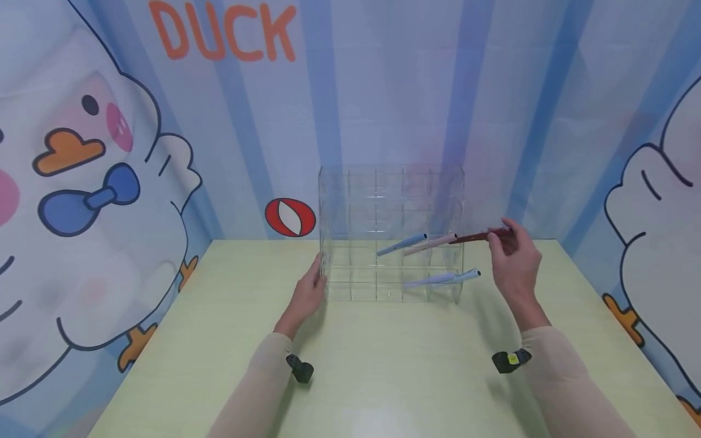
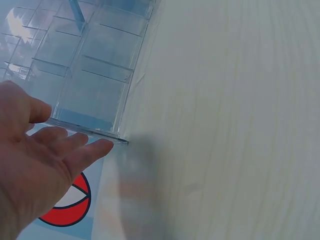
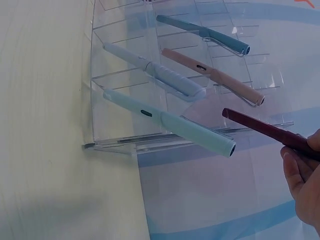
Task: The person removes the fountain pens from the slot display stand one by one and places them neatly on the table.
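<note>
The right hand, at centre right of the head view, has a dark red pen pinched by one end between thumb and fingers, and the pen's free end points left toward the clear rack. Held so far back, the pen could pivot in the fingers, and its front end could swing off line. In the right wrist view that end hangs between the pink pen above it and the mint pen lower left, touching neither there; a small drift either way might knock one of them askew. Beyond lie the rack's see-through dividers, hard to make out, so the tip could butt against an edge instead of finding an opening. The left hand, left of centre in the head view, has its fingers along the rack's side; I cannot tell whether it truly grips or merely braces. If the contact is light, a push from the right may slide or tilt the rack. Such a jolt could also loosen the blue pen and the lavender pen, which, like the other two, slant with their ends jutting out.
</note>
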`<state>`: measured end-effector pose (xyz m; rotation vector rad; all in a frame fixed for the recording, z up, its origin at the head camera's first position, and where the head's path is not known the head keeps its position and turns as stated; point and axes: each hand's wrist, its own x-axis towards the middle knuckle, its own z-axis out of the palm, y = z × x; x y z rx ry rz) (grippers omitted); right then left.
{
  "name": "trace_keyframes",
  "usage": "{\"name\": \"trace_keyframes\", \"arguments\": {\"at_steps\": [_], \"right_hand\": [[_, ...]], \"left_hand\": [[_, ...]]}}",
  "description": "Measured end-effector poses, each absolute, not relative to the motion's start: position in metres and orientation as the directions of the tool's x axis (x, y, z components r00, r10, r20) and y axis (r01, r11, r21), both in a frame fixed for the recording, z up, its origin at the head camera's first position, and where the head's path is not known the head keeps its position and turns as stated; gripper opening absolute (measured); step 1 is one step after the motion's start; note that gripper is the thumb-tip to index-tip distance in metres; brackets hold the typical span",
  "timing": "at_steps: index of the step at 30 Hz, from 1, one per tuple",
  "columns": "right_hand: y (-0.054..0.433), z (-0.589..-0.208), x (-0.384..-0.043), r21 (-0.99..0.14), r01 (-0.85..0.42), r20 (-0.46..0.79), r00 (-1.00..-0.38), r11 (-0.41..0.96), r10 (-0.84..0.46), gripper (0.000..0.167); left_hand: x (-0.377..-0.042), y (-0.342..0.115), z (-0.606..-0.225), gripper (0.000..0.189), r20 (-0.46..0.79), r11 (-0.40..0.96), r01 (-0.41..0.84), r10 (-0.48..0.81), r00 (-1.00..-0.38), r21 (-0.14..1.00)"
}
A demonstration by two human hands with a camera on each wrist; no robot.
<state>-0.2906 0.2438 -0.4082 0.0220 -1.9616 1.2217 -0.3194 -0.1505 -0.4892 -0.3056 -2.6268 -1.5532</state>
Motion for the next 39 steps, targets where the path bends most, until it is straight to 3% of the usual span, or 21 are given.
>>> {"name": "trace_keyframes", "arguments": {"at_steps": [17,29,39], "right_hand": [[0.249,-0.396,-0.275,-0.81,-0.371,0.574,-0.66,0.453,0.485,0.041],[0.253,-0.402,-0.274,-0.784,-0.495,0.619,-0.588,0.374,0.52,0.035],[0.247,-0.398,-0.262,-0.712,-0.534,0.702,-0.552,0.456,0.449,0.04]], "left_hand": [[-0.32,-0.15,-0.495,0.062,0.152,0.357,0.163,0.059,-0.987,0.92],[-0.32,-0.148,-0.494,0.06,0.138,0.343,0.143,0.037,-0.99,0.929],[-0.319,-0.147,-0.497,0.06,0.147,0.316,0.151,0.035,-0.988,0.937]]}}
